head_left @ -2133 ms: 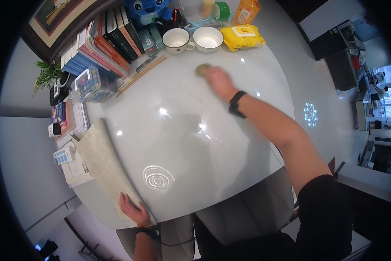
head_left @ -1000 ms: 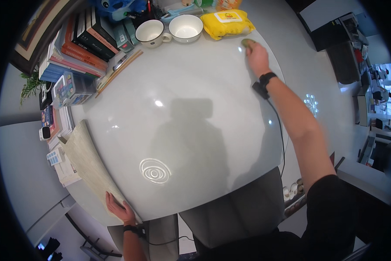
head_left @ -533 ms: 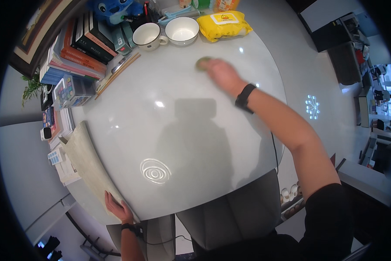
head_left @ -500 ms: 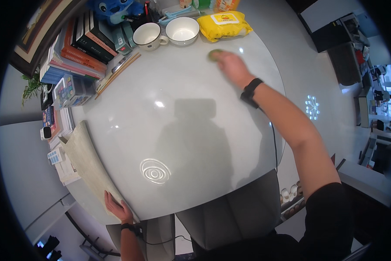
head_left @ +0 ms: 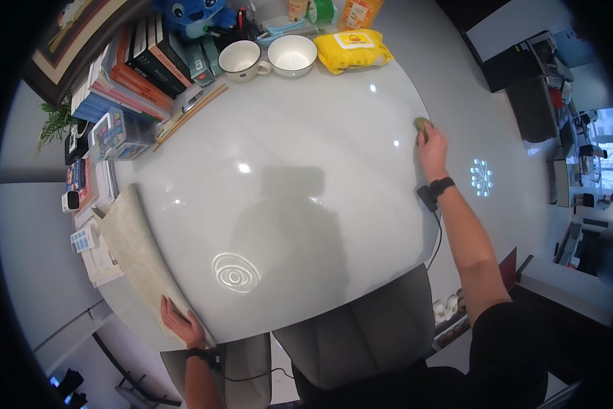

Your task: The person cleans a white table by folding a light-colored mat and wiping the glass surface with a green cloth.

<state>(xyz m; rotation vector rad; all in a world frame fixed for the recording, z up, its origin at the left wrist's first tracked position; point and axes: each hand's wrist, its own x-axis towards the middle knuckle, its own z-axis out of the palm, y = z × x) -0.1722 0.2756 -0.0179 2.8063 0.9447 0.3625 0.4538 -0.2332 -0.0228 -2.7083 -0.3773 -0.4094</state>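
My right hand [head_left: 432, 153] is closed around a small olive-green sponge-like pad [head_left: 422, 125] at the right edge of the white table [head_left: 204, 136]. Only part of the pad shows past the fingers, and it rests on or just over the tabletop. My left hand [head_left: 182, 325] lies on the beige mat [head_left: 132, 235], fingers stretched out, at the near left of the table. The mat is folded or rolled back along the left side.
Along the far edge are a mug [head_left: 240, 60], a white bowl [head_left: 292, 54] and a yellow pack of wipes [head_left: 353, 51]. Books [head_left: 150, 61], wooden sticks [head_left: 190, 117] and a clear plastic box [head_left: 120, 134] line the left. Grey chairs [head_left: 357, 324] stand at the near edge.
My right hand has moved with the green pad from the far part of the table rightward and nearer, to the right edge. The left hand stays on the mat.
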